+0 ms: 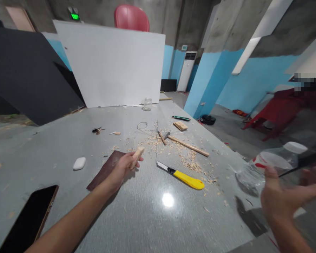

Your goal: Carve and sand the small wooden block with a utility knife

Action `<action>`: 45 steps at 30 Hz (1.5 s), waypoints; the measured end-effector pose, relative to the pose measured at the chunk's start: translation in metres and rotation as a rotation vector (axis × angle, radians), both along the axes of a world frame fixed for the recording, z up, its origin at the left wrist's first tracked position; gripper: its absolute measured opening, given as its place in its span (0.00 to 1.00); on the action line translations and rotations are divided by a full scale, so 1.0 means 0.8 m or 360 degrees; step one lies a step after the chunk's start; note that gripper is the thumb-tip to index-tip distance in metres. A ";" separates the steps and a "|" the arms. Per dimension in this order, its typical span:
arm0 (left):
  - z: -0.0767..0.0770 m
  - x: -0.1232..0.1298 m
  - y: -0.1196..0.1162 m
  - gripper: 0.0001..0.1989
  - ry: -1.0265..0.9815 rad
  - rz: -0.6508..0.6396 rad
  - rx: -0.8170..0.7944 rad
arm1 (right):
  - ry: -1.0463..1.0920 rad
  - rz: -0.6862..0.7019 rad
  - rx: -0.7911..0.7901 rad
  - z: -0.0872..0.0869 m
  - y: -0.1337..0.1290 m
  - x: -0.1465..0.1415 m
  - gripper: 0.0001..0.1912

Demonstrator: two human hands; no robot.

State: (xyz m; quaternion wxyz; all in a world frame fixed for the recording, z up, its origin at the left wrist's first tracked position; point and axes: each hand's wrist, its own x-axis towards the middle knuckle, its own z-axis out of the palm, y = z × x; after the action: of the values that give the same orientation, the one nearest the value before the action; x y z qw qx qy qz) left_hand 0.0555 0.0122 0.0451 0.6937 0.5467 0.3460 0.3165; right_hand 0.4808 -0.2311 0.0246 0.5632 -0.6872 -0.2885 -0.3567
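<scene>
A small pale piece of wood point(138, 156) is held in my left hand point(125, 165), above the edge of a dark brown sheet point(102, 172). My right hand point(287, 196) is raised at the right edge, fingers spread and slightly blurred, in front of a clear plastic bottle point(268, 165). Whether it touches the bottle is unclear; nothing is gripped in it. Between the hands lies a yellow utility knife point(188, 179) with its blade out. Behind the knife are a hammer point(188, 145) and wood shavings point(192, 164).
On the grey table point(137, 211) are a phone point(28, 221), a white case point(79, 163), keys point(97, 130), a glass jar point(147, 104), green-handled pliers point(181, 118) and a wooden block point(180, 125). A white board point(116, 66) stands behind; a red chair point(276, 109) is at right.
</scene>
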 end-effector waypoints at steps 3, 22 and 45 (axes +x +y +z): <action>-0.007 0.019 0.007 0.22 -0.0232 -0.0052 -0.0263 | -0.0282 0.0379 -0.0633 0.018 0.034 -0.076 0.20; -0.059 0.017 0.006 0.20 -0.0421 -0.0004 -0.0549 | -0.0009 0.1193 -0.1909 -0.003 0.159 -0.226 0.08; -0.065 0.007 0.014 0.24 -0.0523 0.0123 -0.0660 | 0.0524 0.1576 -0.0838 0.007 0.209 -0.322 0.05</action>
State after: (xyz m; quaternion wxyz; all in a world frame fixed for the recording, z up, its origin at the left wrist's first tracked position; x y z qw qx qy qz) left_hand 0.0608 0.0233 -0.0071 0.8250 0.3206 0.3068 0.3498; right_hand 0.2230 -0.0639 0.0304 0.5104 -0.6337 -0.5631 0.1443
